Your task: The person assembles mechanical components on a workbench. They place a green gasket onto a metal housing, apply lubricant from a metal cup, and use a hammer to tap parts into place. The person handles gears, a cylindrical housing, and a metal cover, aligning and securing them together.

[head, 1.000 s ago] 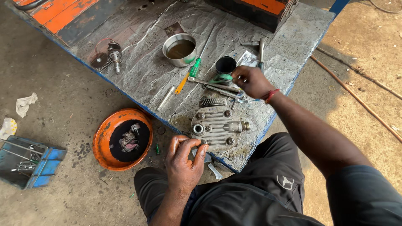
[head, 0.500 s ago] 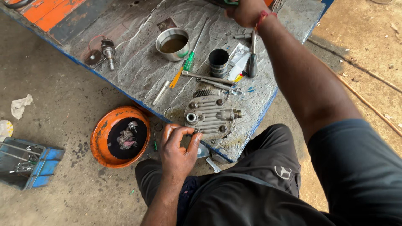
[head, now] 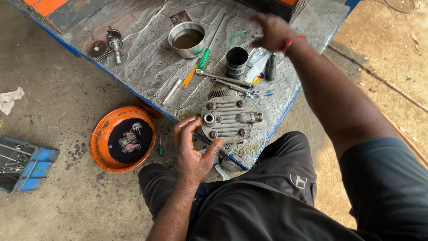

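The table (head: 147,67) is a beat-up metal sheet with a blue edge, and the finned head (head: 228,118) sits right at its near edge, which is the sketchy part imo: a bump from the left hand (head: 192,149) could tip it off onto the lap or the floor, since a bit of it seems to sit right at the lip. Its long axis runs roughly along that near edge, open round port on the left end, stubby fitting pointing right toward the near right corner. Left hand is loosely open, thumb and fingertips resting against the head's left side, not really gripping it. Right hand (head: 273,31) is stretched toward the far edge and blurred, fingers look spread and empty but I honestly can't tell. That reaching forearm passes over the black cylinder (head: 236,61) and the wrenches (head: 227,80), so a low swing back could knock the cylinder over, or catch the steel bowl (head: 187,39) of dark liquid and slop it across the sheet.
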